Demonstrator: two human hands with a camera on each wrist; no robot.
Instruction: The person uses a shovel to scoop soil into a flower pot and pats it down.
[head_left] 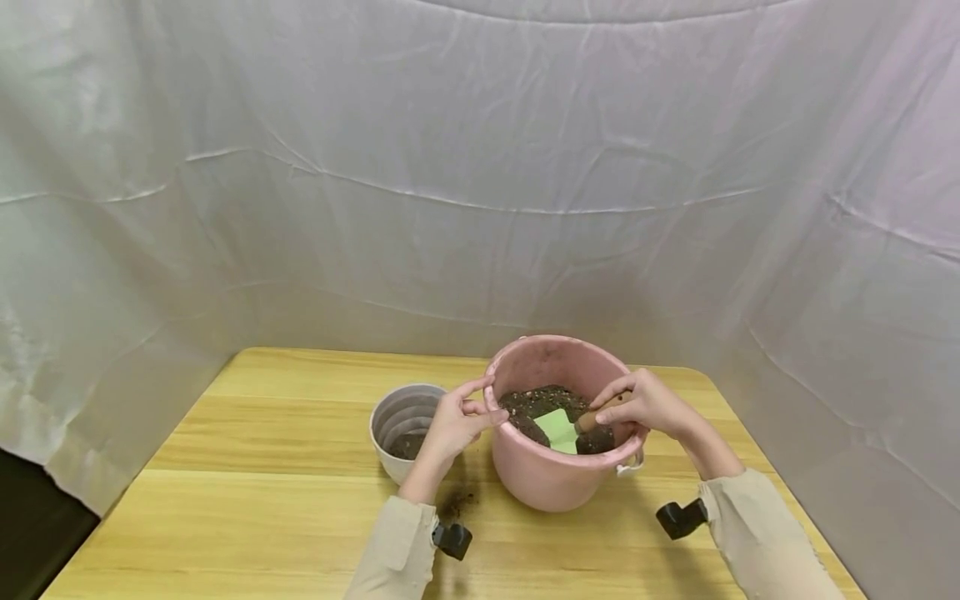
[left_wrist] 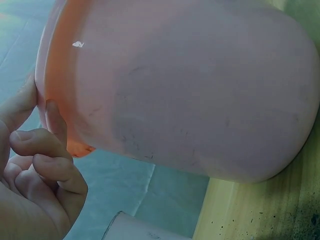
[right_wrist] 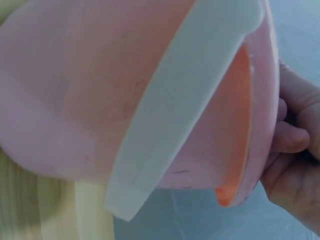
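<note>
Between both hands' fingers, pink bucket (head_left: 555, 475): left hand (head_left: 453, 425) pinches rim; right hand (head_left: 645, 404) grips trowel (head_left: 573, 427), apparently scooping; grey pot (head_left: 405, 421) barely filled.

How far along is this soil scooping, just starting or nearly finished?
Early, it seems. The white pot holds only a little soil at its bottom, and some crumbs lie on the table. Right now the right hand holds a trowel, its green blade in the soil of the pink bucket, while the left hand grips the bucket's rim. The white pot looks mostly unfilled.
</note>
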